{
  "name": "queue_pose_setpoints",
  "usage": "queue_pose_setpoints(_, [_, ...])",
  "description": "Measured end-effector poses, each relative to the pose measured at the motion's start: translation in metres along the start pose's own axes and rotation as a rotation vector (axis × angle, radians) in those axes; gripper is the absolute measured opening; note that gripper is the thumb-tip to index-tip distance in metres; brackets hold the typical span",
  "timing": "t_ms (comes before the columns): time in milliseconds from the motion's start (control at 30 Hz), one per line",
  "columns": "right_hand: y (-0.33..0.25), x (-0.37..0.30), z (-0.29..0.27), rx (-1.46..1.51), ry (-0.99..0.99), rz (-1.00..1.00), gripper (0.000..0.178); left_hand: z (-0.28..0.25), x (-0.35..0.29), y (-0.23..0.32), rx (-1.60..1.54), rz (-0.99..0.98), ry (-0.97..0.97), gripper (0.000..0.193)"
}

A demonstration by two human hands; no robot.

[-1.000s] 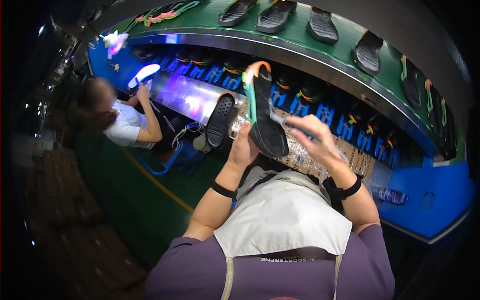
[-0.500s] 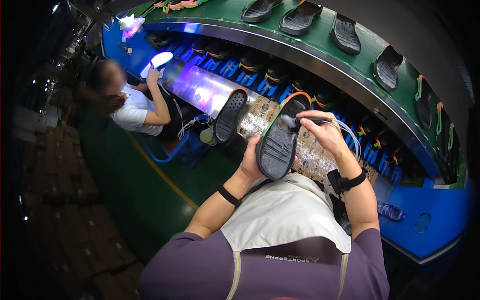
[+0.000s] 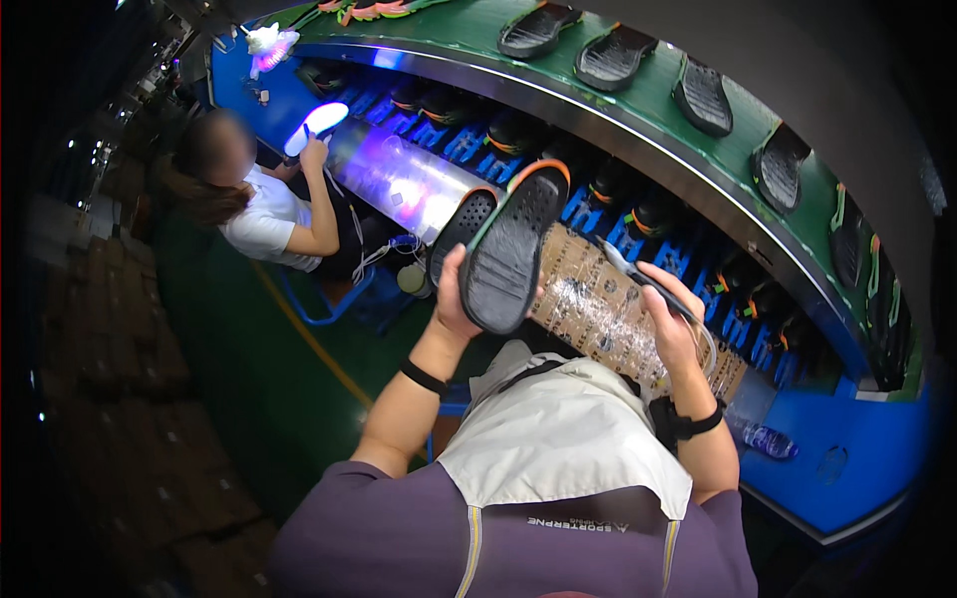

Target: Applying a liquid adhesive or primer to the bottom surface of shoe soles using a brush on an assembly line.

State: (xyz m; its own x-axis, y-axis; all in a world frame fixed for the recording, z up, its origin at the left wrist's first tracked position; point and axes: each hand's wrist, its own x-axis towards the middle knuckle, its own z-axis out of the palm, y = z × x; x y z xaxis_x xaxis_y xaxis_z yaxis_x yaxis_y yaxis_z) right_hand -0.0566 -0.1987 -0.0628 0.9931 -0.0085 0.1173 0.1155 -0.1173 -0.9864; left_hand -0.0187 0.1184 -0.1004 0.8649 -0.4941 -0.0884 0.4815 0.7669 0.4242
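Observation:
My left hand (image 3: 455, 301) grips a black shoe sole (image 3: 510, 254) with an orange-edged tip, by its lower left side, and tilts its inner face up toward me. My right hand (image 3: 674, 327) is closed round the dark handle of a brush (image 3: 620, 261) with pale bristles, to the right of the sole and apart from it. A thin clear tube (image 3: 710, 351) runs by the brush handle. Another black sole (image 3: 465, 221), with holes at its front, rests just left of the held one and is partly hidden behind it.
Taped cardboard (image 3: 598, 304) covers the bench beneath my hands. Dark shoes on blue stands (image 3: 626, 234) line the shelf behind. Above, a green conveyor (image 3: 638, 95) carries several soles. A plastic bottle (image 3: 770, 441) lies at the right. At the left a seated co-worker (image 3: 284, 214) holds a brightly lit sole.
The brush has left the sole and moved right and down with my right hand. My left hand has shifted the sole left, where it now overlaps the other sole.

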Motion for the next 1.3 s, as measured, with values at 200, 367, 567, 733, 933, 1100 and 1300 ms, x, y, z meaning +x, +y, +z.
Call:
queue_pose_setpoints(200, [0.014,-0.017,-0.003,-0.054,0.011,0.023,0.029,0.059,0.117,0.159,0.349,0.208,-0.502,0.104])
queue_pose_setpoints(367, [0.018,-0.019,0.006,-0.083,0.060,0.036,0.032,0.073,0.194,0.205,0.002,0.573,0.150,0.101])
queue_pose_setpoints(567, [0.017,-0.017,0.001,-0.145,0.103,0.089,0.032,0.012,0.214,0.225,0.711,0.733,0.556,0.049])
queue_pose_setpoints(733, [0.030,-0.011,-0.003,-0.159,0.188,0.138,0.032,-0.008,0.243,0.296,1.575,0.941,0.923,0.060])
queue_pose_setpoints(933, [0.027,0.013,0.013,-0.174,0.245,0.209,0.034,-0.065,0.315,0.382,2.396,0.842,0.711,0.071])
queue_pose_setpoints(1100, [0.042,0.036,0.019,-0.174,0.299,0.244,0.033,-0.097,0.361,0.418,2.560,0.557,0.634,0.071])
queue_pose_setpoints(1300, [0.043,0.051,0.028,-0.218,0.301,0.300,0.036,-0.116,0.380,0.500,2.551,0.343,0.811,0.072])
